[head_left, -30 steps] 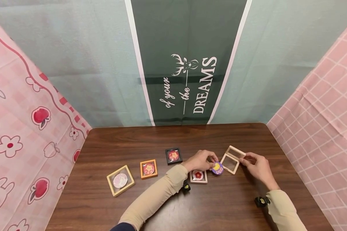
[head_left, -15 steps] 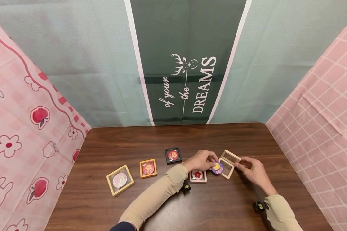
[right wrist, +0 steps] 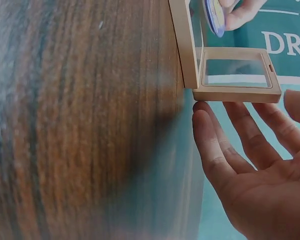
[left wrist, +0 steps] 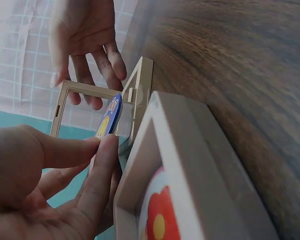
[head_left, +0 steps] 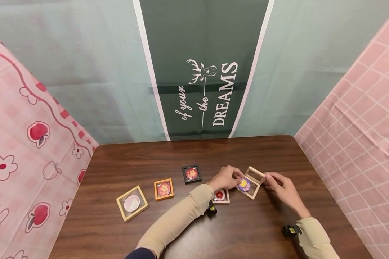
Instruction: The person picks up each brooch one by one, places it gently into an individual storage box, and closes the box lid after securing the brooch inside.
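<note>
A purple round badge (head_left: pixel 244 185) with a yellow figure is pinched between the thumb and fingers of my left hand (head_left: pixel 227 177). It is tilted over the base of a pale wooden display case (head_left: pixel 253 197), which stands open on its hinge. In the right wrist view the case's windowed lid (right wrist: pixel 237 95) is raised at about a right angle to the base. Behind that lid are the extended fingers of my right hand (head_left: pixel 283 189), with the thumb held apart from it. A pale case with a red flower badge (head_left: pixel 219 195) lies just below my left hand, partly covered by it.
To the left on the wooden table (head_left: pixel 246 230) lie a black case (head_left: pixel 192 180), an orange case (head_left: pixel 164 197) and a larger yellow case (head_left: pixel 127 217), each with a round badge inside. Cloth hangings border the table at the back and both sides.
My right hand has brought the open case leftward to the badge. The badge, still in my left fingers, now lies over the case's base. The head view has turned slightly right.
</note>
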Demonstrator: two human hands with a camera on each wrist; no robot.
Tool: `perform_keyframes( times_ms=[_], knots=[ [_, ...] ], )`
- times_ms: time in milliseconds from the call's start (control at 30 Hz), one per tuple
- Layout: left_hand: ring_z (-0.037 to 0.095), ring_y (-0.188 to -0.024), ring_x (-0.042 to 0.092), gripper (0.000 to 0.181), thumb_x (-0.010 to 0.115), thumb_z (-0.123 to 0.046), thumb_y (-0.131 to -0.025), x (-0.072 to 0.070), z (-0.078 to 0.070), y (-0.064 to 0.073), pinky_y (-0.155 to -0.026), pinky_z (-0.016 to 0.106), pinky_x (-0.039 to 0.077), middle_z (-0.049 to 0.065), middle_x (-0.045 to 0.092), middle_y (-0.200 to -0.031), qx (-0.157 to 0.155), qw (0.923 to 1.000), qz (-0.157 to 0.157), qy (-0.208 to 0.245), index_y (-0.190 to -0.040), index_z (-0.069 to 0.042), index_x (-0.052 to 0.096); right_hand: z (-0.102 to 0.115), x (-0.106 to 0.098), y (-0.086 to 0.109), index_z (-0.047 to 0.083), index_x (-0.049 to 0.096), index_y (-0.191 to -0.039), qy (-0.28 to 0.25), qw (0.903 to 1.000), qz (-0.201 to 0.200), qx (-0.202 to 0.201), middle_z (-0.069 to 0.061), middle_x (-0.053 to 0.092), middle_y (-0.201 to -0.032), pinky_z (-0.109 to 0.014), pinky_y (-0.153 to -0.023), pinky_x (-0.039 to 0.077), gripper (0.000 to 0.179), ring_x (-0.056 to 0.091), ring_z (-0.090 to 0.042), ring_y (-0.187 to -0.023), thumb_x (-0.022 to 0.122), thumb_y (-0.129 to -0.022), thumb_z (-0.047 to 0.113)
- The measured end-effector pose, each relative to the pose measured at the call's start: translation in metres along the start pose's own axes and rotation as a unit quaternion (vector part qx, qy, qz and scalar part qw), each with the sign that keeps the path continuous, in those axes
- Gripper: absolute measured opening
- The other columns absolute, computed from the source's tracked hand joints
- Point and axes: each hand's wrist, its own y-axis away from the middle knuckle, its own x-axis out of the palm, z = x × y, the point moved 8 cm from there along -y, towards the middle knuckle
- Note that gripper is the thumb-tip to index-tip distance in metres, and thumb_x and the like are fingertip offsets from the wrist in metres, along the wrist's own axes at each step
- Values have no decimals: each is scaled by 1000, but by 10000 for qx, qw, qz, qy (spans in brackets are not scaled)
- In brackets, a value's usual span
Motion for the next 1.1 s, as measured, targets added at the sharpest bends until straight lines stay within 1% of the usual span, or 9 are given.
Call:
perform_keyframes(
  times_ms=[67,167,300,367,467,533,700,900,1100],
  knots=[
    [0,-66,65,13,74,-6,-99,1,0,-2,-64,16,52,-6,74,-84,-78,10000,-22,23,-107,-14,82,-2,-1,-1,-18,63,-127,-91,9999,-54,102,-31,71,-115,-27,-78,64,34,75,-7,-91,53,-113,11],
    [-1,-64,63,15,73,-5,-98,2,-1,-5,-63,14,49,-7,75,-80,-103,9998,-98,-137,-106,-14,82,-5,-1,-2,-18,64,-127,-150,9996,-62,228,-26,73,-114,-27,-79,63,35,75,-6,-91,54,-113,12],
    [-2,-65,61,17,72,-4,-94,2,-2,-8,-62,14,46,-9,75,-75,-83,9987,-271,-417,-102,-13,83,-5,0,-1,-18,64,-127,-136,9995,-22,291,-31,71,-117,-27,-80,63,36,74,-5,-93,53,-113,13],
    [-1,-69,61,15,74,-7,-91,3,-1,-11,-64,16,47,-10,75,-76,-158,9980,-336,-502,-98,-15,84,-5,0,-1,-18,64,-127,-104,9995,2,312,-35,69,-120,-27,-80,63,36,74,-4,-93,53,-113,13],
    [4,-76,61,10,79,-12,-86,7,5,-19,-64,20,50,-12,75,-77,-326,9964,-421,-656,-88,-21,84,-6,0,0,-18,63,-128,-53,9994,27,349,-38,67,-122,-26,-80,63,37,74,-4,-93,53,-113,14],
    [8,-82,60,12,80,-15,-83,15,15,-30,-65,22,50,-13,74,-80,-519,9945,-451,-794,-82,-26,82,-7,0,1,-19,63,-128,-41,9993,59,371,-39,66,-123,-26,-81,63,37,74,-4,-93,53,-113,14],
    [9,-78,60,19,80,-18,-77,32,39,-51,-61,25,50,-15,69,-81,-919,9895,-442,-1025,-69,-34,75,-7,1,2,-19,63,-129,-89,9992,84,375,-39,67,-122,-27,-81,63,37,73,-3,-94,53,-113,13],
    [9,-70,58,25,79,-15,-76,35,44,-55,-56,29,49,-14,64,-75,-1039,9886,-399,-1013,-64,-35,70,-5,1,1,-20,63,-128,-111,9995,88,282,-40,67,-122,-26,-80,63,36,74,-3,-94,53,-113,12],
    [9,-70,58,24,78,-14,-76,33,42,-51,-56,29,49,-13,63,-75,-1098,9879,-439,-1000,-67,-33,67,-6,0,0,-21,63,-127,-92,9997,58,226,-39,67,-121,-26,-80,63,35,74,-3,-92,55,-112,10]
  ],
)
